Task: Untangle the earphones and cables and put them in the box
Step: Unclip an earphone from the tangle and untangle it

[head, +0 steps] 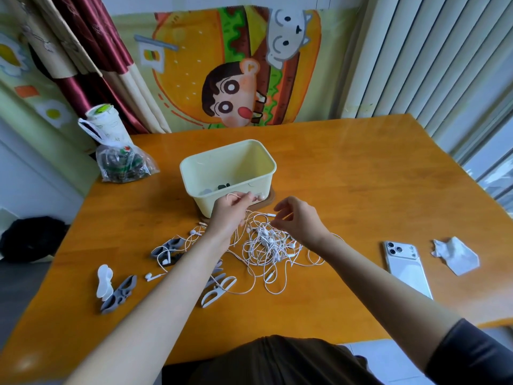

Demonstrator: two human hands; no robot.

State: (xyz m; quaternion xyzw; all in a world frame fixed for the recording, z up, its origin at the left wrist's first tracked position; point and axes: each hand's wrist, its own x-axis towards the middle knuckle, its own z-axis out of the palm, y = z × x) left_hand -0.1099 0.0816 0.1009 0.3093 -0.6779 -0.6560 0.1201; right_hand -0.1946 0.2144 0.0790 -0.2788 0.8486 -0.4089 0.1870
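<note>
Dark clothing point(277, 359) is seen at the bottom edge, against the near side of the orange wooden table point(361, 168). At the far left a black bag point(30, 237) lies on the floor, and a clear plastic bag point(122, 162) is set on the table's back left corner. Nearer, a white cable winder point(104, 280) and a grey cable winder point(119, 295) are laid touching each other, with a loose white earbud point(150, 277) just beside them.

A white strand with earbuds at its end is pinched in the curled fingers of the left hand point(230, 215), which is raised against the front wall of the pale yellow box point(227, 173) (a small dark item is visible on its floor). The box is open and stands upright near the table's middle.

Just in front of the box, the tangle of white earphones point(266, 243) is spread on the table between the forearms. Another strand of it is pinched by the right hand point(299, 220), held over the heap with fingers curled.

Well to the right, a white phone point(405, 262) is laid face down, and a crumpled tissue point(455, 255) lies beside it.
</note>
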